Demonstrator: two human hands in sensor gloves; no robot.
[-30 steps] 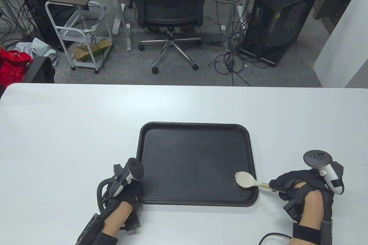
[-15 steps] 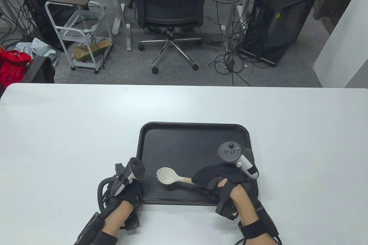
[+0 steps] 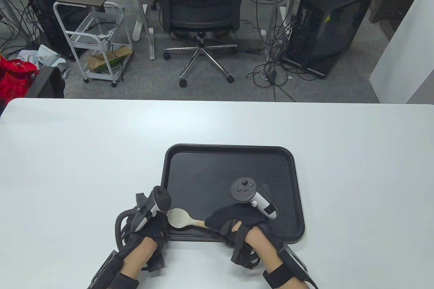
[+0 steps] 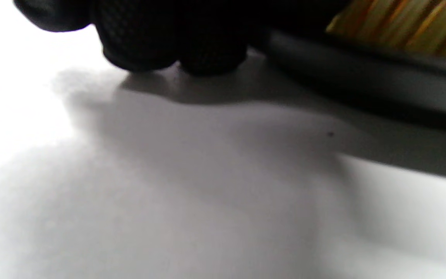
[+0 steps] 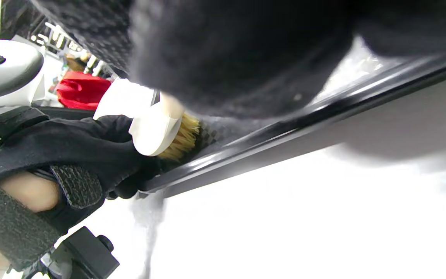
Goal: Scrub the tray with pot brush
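Here the pot brush point(image 3: 181, 218) lies with its long axis running left to right along the near edge of the tray point(image 3: 230, 149), its pale head at the near left corner and its handle leading right into the right hand point(image 3: 234, 223), which grasps the handle's end. In the right wrist view the bristles point(image 5: 180, 139) point down at the tray floor just inside the near rim point(image 5: 285, 124); they look to be touching it, though the contact itself is too dark to confirm. The tray sits on the white table point(image 3: 67, 153), toward its near side and a little right of centre.

The left hand point(image 3: 145, 231) rests at the tray's near left corner, just beside the brush head, so both hands are crowded at that corner and the unswept floor lies to the right and far side. Any further stroke, I judge, has to run rightward or away from the person.

Whether the left hand grips the rim or only lies against it cannot be told: the tracker point(image 3: 152, 206) covers it from above, and the left wrist view shows only blurred fingertips point(image 4: 138, 50) on the table by the tray edge. Most of the handle is hidden inside the right glove.
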